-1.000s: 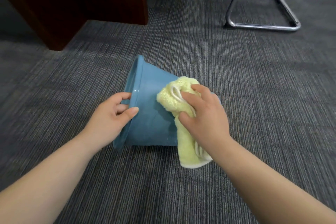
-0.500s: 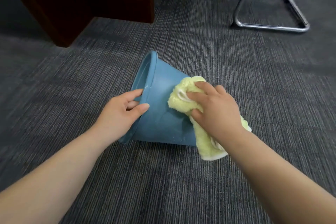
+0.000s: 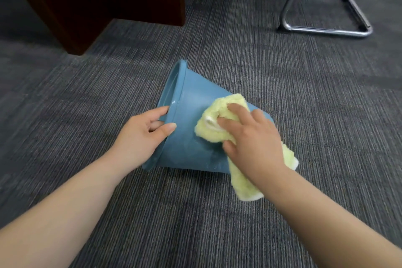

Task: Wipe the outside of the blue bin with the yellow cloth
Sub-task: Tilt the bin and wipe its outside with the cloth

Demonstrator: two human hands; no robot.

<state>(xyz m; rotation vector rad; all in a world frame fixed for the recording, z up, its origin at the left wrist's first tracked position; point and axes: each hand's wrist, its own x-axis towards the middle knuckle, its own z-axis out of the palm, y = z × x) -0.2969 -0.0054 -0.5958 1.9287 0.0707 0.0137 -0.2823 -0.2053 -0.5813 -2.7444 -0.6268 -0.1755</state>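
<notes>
The blue bin [image 3: 191,137] lies on its side on the grey carpet, its open mouth facing left. My left hand [image 3: 141,137] grips the rim at the near-left side, thumb outside and fingers inside. My right hand [image 3: 252,139] presses the bunched yellow cloth [image 3: 217,124] against the bin's upper outer wall. A loose end of the cloth hangs down past the bin's base onto the carpet under my wrist. The bin's base is hidden behind my right hand.
A dark reddish-brown wooden desk panel [image 3: 97,2] stands at the upper left. A chrome chair base [image 3: 326,28] rests on the carpet at the upper right. Grey striped carpet [image 3: 195,224] surrounds the bin.
My right hand has slid the cloth along the bin's wall, and the cloth's hanging end has shifted with it. My left hand keeps its hold on the rim.
</notes>
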